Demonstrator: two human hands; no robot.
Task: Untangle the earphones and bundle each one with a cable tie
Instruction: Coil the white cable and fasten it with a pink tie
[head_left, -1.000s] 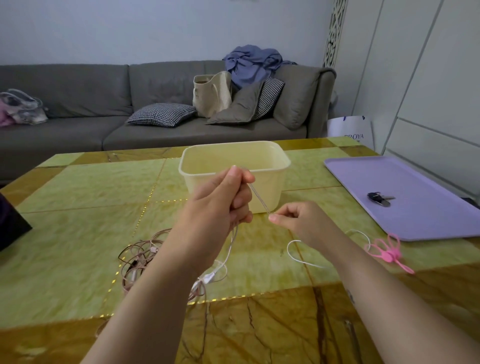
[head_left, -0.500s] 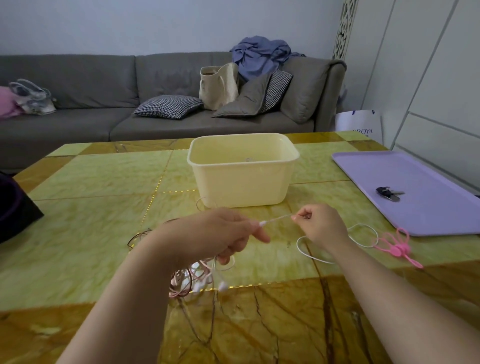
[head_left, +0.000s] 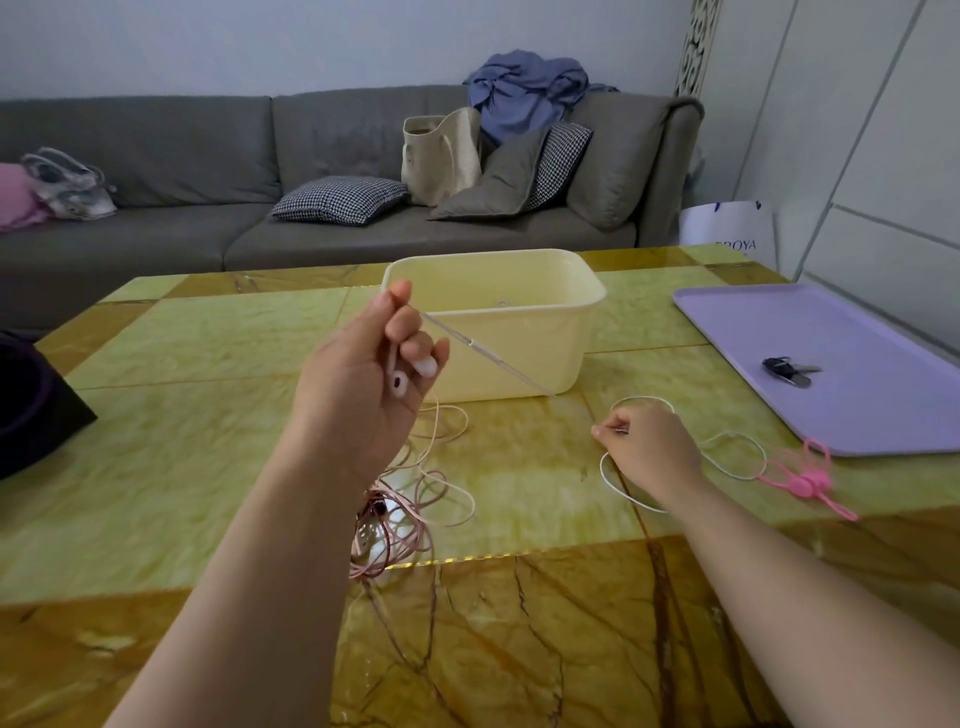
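At centre frame, we find the left hand (head_left: 363, 384) raised in front of a cream tub (head_left: 519, 332). Its thumb and forefinger pinch a white earphone cable (head_left: 498, 361), and an earbud (head_left: 398, 383) sits against its curled fingers. From there the cable runs taut, down and to the right, across the tub's front wall. Its last stretch is faint, but it leads to the right hand (head_left: 649, 447), held low over the table (head_left: 208, 415) with fingertips pinched on the thin line. Slack white loops (head_left: 625, 493) lie on the table around that hand.

Lower centre, beneath the left wrist, we note a tangle of pink and brown cables (head_left: 400, 514), partly hidden by the forearm. Pink cable ties (head_left: 802, 480) lie at right, just beside the near edge of a purple tray (head_left: 857, 415) carrying keys (head_left: 787, 370). Along the upper frame stands a grey sofa (head_left: 156, 156) bearing cushions, a tote bag (head_left: 441, 156) and blue clothing.
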